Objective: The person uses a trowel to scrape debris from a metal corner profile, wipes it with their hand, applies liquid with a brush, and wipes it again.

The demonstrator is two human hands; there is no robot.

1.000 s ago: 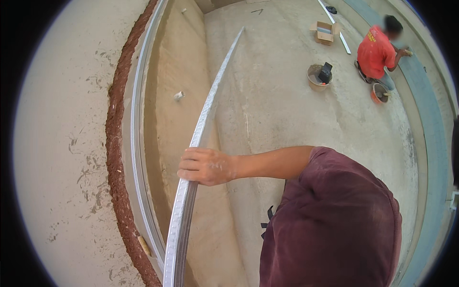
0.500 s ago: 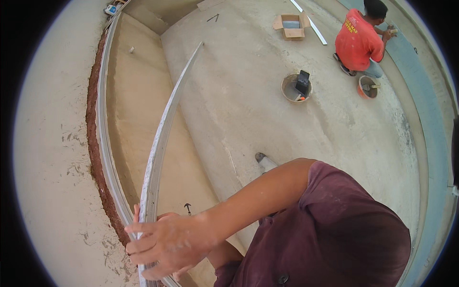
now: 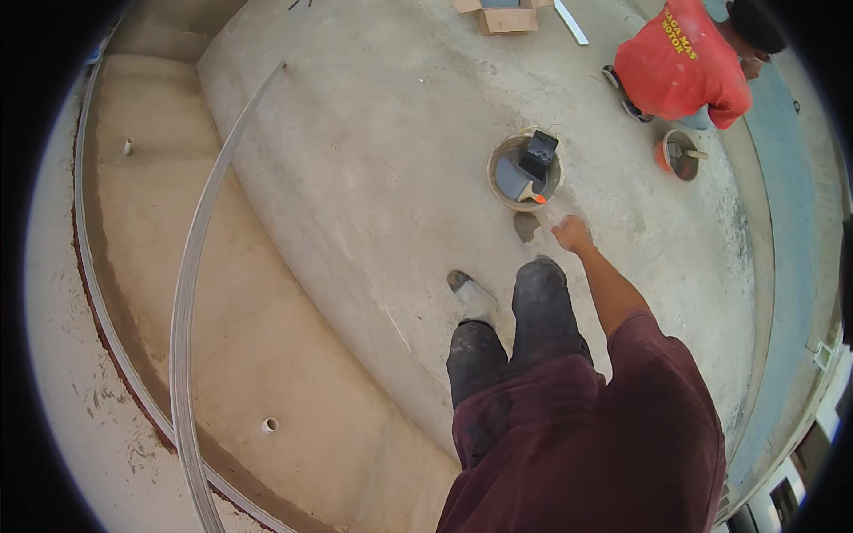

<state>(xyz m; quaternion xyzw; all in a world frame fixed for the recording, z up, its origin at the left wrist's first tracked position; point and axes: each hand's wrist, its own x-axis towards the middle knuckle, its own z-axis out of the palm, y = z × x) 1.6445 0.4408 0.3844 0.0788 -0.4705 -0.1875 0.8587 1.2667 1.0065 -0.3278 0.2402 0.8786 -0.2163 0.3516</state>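
Right hand [image 3: 572, 234]: seen just right of the frame centre at the end of an outstretched bare forearm; it is loosely curled and empty, with nothing pinched, held above the floor.
Left hand: not seen in the frame.
Bucket [image 3: 524, 171]: a round bucket of grey mix stands on the concrete floor [image 3: 382, 151] just above the right hand, near it but apart from it.
Trowel [image 3: 536, 156]: a dark trowel with an orange-tipped handle is propped in the bucket.
Grey patch [image 3: 525, 226]: a small dab of grey mix lies on the floor between bucket and hand.
Metal straightedge [image 3: 191, 275]: a long pale bar is leant along the left of the frame, untouched, well apart from the hand.
Legs: dark trousers and a mortar-caked shoe [image 3: 471, 293] are seen at the centre, below the hand.
Other person [image 3: 684, 62]: a crouching figure in a red shirt is seen at the upper right, beside a small orange bucket [image 3: 680, 155].
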